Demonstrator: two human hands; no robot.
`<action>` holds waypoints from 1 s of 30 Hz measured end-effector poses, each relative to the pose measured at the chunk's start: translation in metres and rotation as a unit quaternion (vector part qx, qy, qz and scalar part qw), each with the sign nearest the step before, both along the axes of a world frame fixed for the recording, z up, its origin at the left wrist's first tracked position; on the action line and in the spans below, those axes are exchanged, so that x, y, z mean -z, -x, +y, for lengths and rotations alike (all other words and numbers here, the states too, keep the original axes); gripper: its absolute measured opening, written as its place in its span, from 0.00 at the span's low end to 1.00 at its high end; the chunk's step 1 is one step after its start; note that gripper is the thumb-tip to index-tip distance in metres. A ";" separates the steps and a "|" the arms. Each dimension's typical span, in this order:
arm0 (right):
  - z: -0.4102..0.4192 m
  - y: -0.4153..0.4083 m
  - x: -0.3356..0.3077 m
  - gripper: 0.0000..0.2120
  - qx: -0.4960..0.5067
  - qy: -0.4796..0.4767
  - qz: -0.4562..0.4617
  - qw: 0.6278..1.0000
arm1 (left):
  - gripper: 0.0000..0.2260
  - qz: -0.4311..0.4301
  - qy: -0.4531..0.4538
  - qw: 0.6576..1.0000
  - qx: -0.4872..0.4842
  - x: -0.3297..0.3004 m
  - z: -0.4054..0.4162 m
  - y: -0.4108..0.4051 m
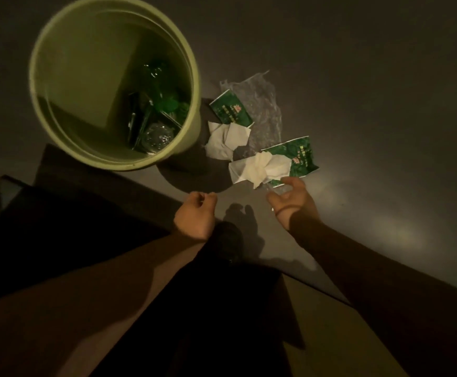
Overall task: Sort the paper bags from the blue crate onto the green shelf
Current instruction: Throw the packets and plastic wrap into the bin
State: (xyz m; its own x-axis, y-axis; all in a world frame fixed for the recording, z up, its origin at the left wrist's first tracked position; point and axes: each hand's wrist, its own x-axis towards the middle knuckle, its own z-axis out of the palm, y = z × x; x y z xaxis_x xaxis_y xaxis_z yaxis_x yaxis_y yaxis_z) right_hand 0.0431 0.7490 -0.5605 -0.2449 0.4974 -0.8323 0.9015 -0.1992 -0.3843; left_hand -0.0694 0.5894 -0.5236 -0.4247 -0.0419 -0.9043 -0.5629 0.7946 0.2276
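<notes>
Although the task names a blue crate and a green shelf, neither is in view; paper bags as such are not visible either. What lies before me is litter on a dim grey floor (pixel 358 77).

Largest item: a pale green bin (pixel 114 80), seen from above and tilted in the wide view. Dark green and clear scraps sit in its bottom; I cannot identify them.

Just right of the bin, a crumpled sheet of clear plastic (pixel 262 104) lies flat on the floor. On it rests a torn green wrapper (pixel 230 110), with a white tissue (pixel 227 141) touching its lower edge. Nearer me, a second green wrapper (pixel 301 157) lies with a second wad of tissue (pixel 260 167) over its left part.

My right hand (pixel 294 201) is spread, fingers loosely curved, holding nothing, fingertips just at the near edge of the second wrapper. My left hand (pixel 196 214) hangs near the bin's base with fingers curled in; it seems to hold nothing, though the light is poor.

Judgement: the step in hand looks like clearing floor litter, not sorting bags, so task progress cannot be read from this view. Next move probably calls for closing the right hand on the near wrapper and tissue together, pinching both layers, since loose tissue could slip free.
</notes>
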 end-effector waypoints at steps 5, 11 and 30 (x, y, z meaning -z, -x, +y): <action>0.018 -0.012 0.057 0.30 -0.110 -0.146 0.008 0.983 | 0.21 0.049 -0.035 0.984 0.170 0.054 0.021 0.014; 0.022 -0.011 0.116 0.36 -0.165 -0.233 0.020 0.958 | 0.37 0.089 -0.010 0.949 0.304 0.128 0.057 0.019; -0.007 -0.021 0.187 0.29 -0.011 -0.226 0.017 0.974 | 0.65 0.185 0.030 0.837 0.514 0.233 0.124 0.044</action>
